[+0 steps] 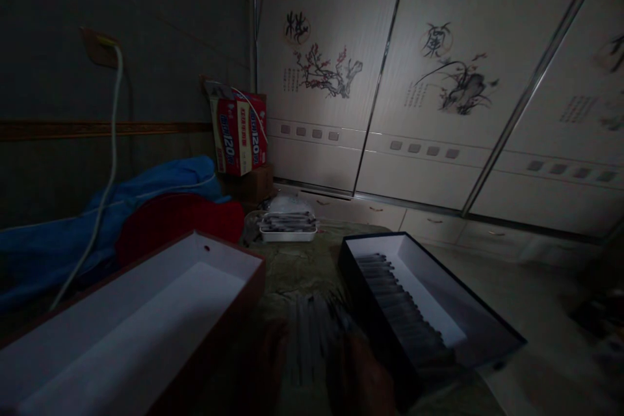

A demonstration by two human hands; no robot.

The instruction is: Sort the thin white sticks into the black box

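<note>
In the dim lower middle, a bunch of slim pen-like sticks (308, 331) lies between my two hands on the greenish cloth. My left hand (273, 354) is beside the left edge of the bunch; its fingers are too dark to read. My right hand (363, 367) looks closed around more pen-like sticks, whose dark ends poke out beyond the fingers. Right of that hand, a dark-edged box (433, 279) with a white inside holds a long row of similar sticks. A reddish-brown box (195, 331) with a white inside stands left of my left hand.
A white tray (288, 236) of similar sticks sits farther back. Red cloth (180, 224) and blue cloth (160, 182) lie behind the left box. A white cable (114, 136) hangs from the wall; a red-and-white carton (241, 136) stands by the pale wardrobe doors (322, 156).
</note>
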